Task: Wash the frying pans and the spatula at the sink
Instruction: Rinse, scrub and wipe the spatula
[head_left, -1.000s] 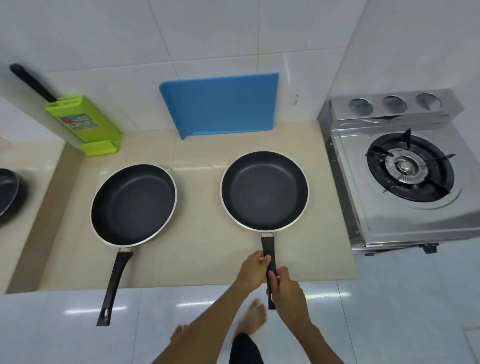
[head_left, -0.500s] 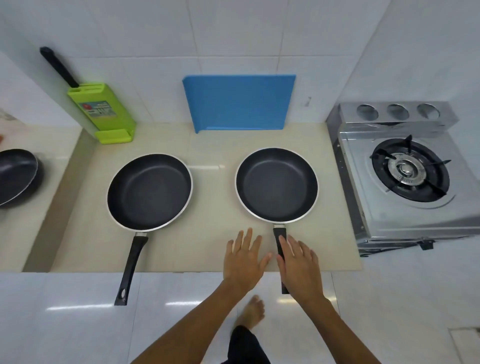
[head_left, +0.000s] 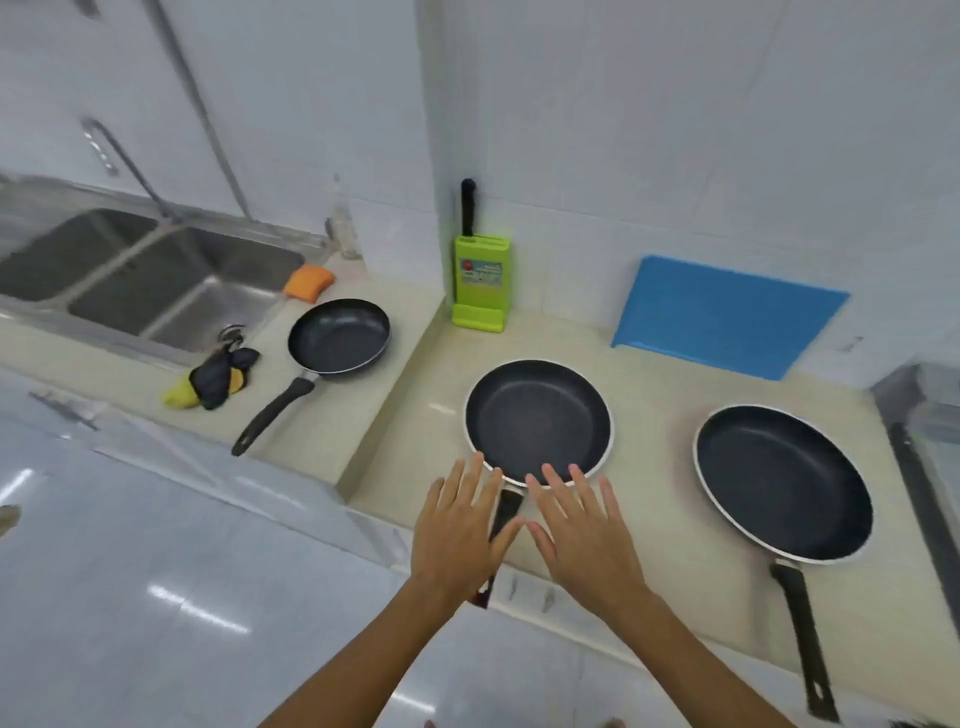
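Observation:
Three black frying pans lie on the beige counter. The middle pan (head_left: 537, 421) sits right in front of me, its handle pointing at me. My left hand (head_left: 460, 535) and my right hand (head_left: 584, 535) hover flat, fingers spread, on either side of that handle, holding nothing. A larger pan (head_left: 782, 480) lies to the right. A smaller pan (head_left: 338, 336) rests on the raised counter beside the steel double sink (head_left: 130, 275) at the left. No spatula is visible.
An orange sponge (head_left: 307, 280) lies at the sink's corner and a black-and-yellow cloth (head_left: 215, 379) at its front. A green knife block (head_left: 480, 283) and a blue cutting board (head_left: 727, 317) stand against the tiled wall. The stove edge (head_left: 924, 441) shows at far right.
Both hands let go of the right pan's handle, opened, and moved left over the middle pan's handle. My view swung left, bringing the sink and the third pan into sight.

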